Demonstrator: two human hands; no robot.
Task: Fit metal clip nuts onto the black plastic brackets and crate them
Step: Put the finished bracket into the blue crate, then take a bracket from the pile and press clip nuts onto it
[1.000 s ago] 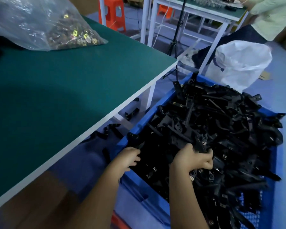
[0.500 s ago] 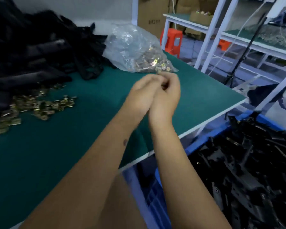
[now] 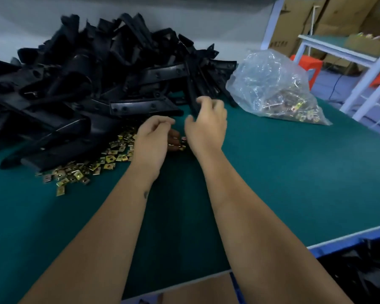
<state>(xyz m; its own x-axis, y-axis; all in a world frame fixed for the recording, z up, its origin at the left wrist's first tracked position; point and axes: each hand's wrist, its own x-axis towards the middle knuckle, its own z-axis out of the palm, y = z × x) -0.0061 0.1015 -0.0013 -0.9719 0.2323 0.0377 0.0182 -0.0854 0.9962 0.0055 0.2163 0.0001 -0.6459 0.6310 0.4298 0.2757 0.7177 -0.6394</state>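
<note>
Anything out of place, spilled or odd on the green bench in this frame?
Nothing looks damaged. The brass-coloured metal clip nuts lie loose in a scatter on the green table mat against the heap of black plastic brackets, while more sit in the clear plastic bag. It looks like working stock rather than a spill.

two hands (image 3: 180, 134), one clip-nut bag (image 3: 274, 88), one bracket heap (image 3: 92, 80)

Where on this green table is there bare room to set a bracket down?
Bare green mat lies between the right hand, clear plastic bag of nuts and near edge. Crowded left: black plastic bracket heap, loose brass-coloured clip nuts.
</note>
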